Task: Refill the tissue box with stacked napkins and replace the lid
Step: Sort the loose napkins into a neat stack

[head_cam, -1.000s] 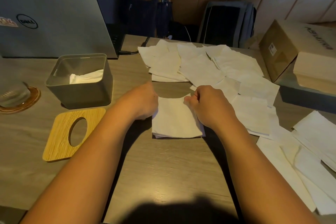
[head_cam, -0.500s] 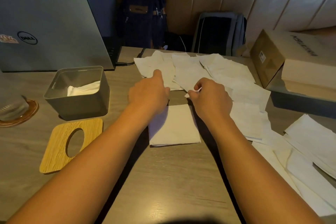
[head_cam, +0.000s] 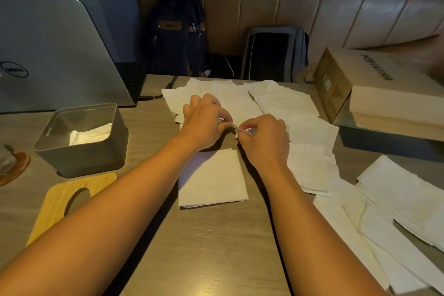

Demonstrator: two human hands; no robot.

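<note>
A neat stack of folded white napkins (head_cam: 212,179) lies on the table in front of me. Just beyond it my left hand (head_cam: 204,122) and my right hand (head_cam: 264,138) each pinch one edge of a single napkin (head_cam: 236,128), lifted off the table and seen edge-on between them. The grey tissue box (head_cam: 83,149) stands open at the left with a few white napkins inside. Its wooden lid (head_cam: 69,202) with an oval hole lies flat in front of the box.
Loose napkins (head_cam: 300,113) are spread over the far and right side of the table. A laptop (head_cam: 55,55) stands at the back left, a cardboard box (head_cam: 374,89) at the right, a glass on a coaster (head_cam: 12,166) at the left edge. Bags lean on the bench behind.
Both hands left the stack, reached forward to the loose napkins, and now hold one napkin lifted between them. The head view tilted up.
</note>
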